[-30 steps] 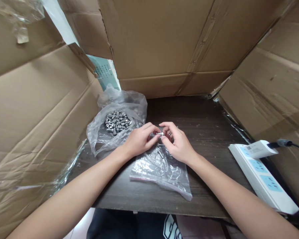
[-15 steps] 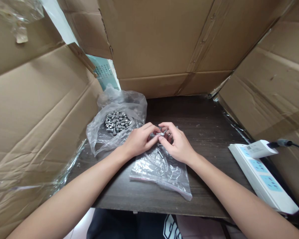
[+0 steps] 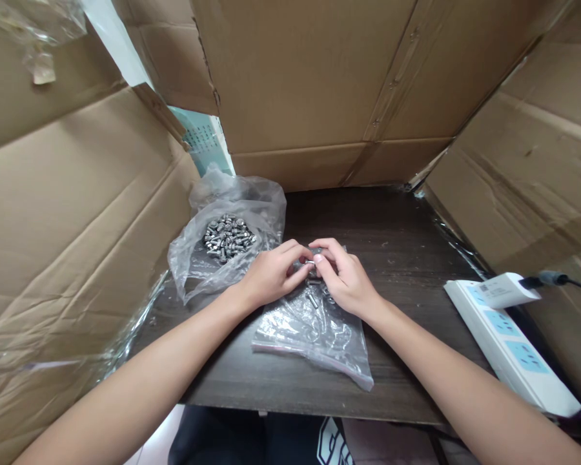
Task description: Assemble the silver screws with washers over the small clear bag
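Above a flat clear zip bag, my left hand pinches one end of a small silvery bolt between thumb and fingertips. My right hand is closed at the bolt's other end, thumb and forefinger pressed on it. The fingertips cover much of the bolt. A loose bolt lies on the zip bag just below the hands, with other small metal pieces partly hidden by my right hand.
Left of the hands, an opened plastic bag holds a heap of bolts. A white power strip with a plugged-in adapter lies at the right. Cardboard walls enclose the dark table on three sides.
My right thumb and forefinger have closed in on the bolt, covering its right end more. My left hand stays nearly in place.
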Tool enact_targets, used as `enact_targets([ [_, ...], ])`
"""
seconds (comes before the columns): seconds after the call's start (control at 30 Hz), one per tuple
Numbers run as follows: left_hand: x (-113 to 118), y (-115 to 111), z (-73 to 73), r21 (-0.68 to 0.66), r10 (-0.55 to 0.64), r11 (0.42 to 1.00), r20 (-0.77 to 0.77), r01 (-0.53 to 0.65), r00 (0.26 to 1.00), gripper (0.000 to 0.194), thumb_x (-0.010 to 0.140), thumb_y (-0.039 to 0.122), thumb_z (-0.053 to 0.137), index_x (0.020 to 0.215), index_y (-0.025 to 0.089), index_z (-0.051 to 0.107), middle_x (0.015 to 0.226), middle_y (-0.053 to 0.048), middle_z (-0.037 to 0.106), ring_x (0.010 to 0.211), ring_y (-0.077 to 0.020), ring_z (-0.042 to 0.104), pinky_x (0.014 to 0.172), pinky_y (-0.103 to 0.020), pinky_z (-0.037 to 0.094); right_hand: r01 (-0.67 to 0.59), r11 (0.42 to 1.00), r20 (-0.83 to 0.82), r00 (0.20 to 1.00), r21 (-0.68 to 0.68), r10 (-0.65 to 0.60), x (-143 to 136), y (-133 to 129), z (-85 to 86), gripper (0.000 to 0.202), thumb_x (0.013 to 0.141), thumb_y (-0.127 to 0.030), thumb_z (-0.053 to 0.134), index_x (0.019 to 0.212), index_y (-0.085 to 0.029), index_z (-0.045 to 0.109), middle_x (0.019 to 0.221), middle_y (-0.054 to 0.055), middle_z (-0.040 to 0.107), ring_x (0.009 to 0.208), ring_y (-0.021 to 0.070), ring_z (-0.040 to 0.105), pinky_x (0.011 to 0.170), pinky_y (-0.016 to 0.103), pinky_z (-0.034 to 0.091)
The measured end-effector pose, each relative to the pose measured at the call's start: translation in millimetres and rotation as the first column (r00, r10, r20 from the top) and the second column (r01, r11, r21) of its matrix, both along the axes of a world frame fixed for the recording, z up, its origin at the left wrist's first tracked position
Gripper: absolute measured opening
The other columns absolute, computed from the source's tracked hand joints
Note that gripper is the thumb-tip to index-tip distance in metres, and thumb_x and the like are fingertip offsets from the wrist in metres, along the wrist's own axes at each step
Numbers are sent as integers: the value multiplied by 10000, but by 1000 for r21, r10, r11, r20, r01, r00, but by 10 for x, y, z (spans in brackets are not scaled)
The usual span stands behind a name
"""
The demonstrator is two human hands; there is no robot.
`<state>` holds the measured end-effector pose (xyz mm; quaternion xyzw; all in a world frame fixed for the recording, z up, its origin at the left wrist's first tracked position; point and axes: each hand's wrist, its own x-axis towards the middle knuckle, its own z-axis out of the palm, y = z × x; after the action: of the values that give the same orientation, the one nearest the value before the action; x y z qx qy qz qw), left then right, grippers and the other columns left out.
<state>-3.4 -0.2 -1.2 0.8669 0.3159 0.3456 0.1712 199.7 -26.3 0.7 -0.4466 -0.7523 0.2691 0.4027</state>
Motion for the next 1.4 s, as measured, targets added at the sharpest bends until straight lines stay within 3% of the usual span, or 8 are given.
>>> enact_targets([
  [0.17,-3,9,-13,-3,11,1000,0,-11,1000,152,1026,278,562,1088,175,654,1003,-46,663,658,-113,581,636,-255,433,29,998,-16,999,49,-28,-10,-10,8,294,955,-314,612,1222,-197,578,985,55,680,694,153,617,632,288,501],
  [0.37,-3,11,-12,3,-1,1000,7,1,1000,141,1030,272,568,1088,174,651,1006,-44,664,644,-106,571,628,-250,428,-11,1000,-1,1000,-22,11,-2,-8,2,234,1034,-337,499,1206,-200,580,817,18,673,680,166,633,658,301,500],
  [0.5,-5,11,-10,8,-4,1000,16,4,1000,129,1017,252,582,1091,173,653,1002,-37,661,638,-102,568,624,-246,423,18,999,-4,1000,47,-18,-8,-15,15,276,933,-287,617,1190,-192,595,989,57,687,678,149,611,627,292,499],
  [0.7,0,11,-19,4,2,1000,13,-2,1000,132,1027,265,578,1085,173,653,999,-36,661,631,-99,563,624,-247,427,-8,1000,41,999,-11,8,-7,-12,33,232,1037,-332,479,1194,-197,584,742,-9,619,630,152,583,635,296,458],
  [0.87,0,10,-19,11,2,1000,8,-2,1000,133,1018,262,583,1081,170,656,988,-35,659,638,-101,563,631,-248,422,20,998,19,1000,67,-22,-8,-5,9,313,917,-253,607,1221,-184,584,1043,69,679,688,142,601,642,292,490],
  [1.07,-4,17,-11,15,16,1000,25,-16,1000,121,1019,254,576,1061,171,653,981,-30,657,641,-101,560,625,-241,415,-21,1000,52,998,-21,22,-7,-14,14,254,1030,-321,494,1231,-189,576,711,-24,588,593,143,550,606,289,435],
  [1.23,1,14,-14,25,1,1000,-2,-1,1000,127,1020,255,574,1074,171,652,963,-26,649,627,-100,551,617,-242,404,18,996,-2,1000,84,-18,-5,-9,-10,306,942,-277,604,1232,-182,583,1003,62,664,676,138,598,627,287,504],
  [1.4,6,11,-27,27,5,1000,3,-5,1000,129,1018,256,583,1082,171,656,963,-27,648,639,-104,562,627,-242,416,7,995,-19,1000,99,-5,-9,14,-35,331,934,-244,603,1256,-177,570,950,41,662,623,120,577,598,272,493],
])
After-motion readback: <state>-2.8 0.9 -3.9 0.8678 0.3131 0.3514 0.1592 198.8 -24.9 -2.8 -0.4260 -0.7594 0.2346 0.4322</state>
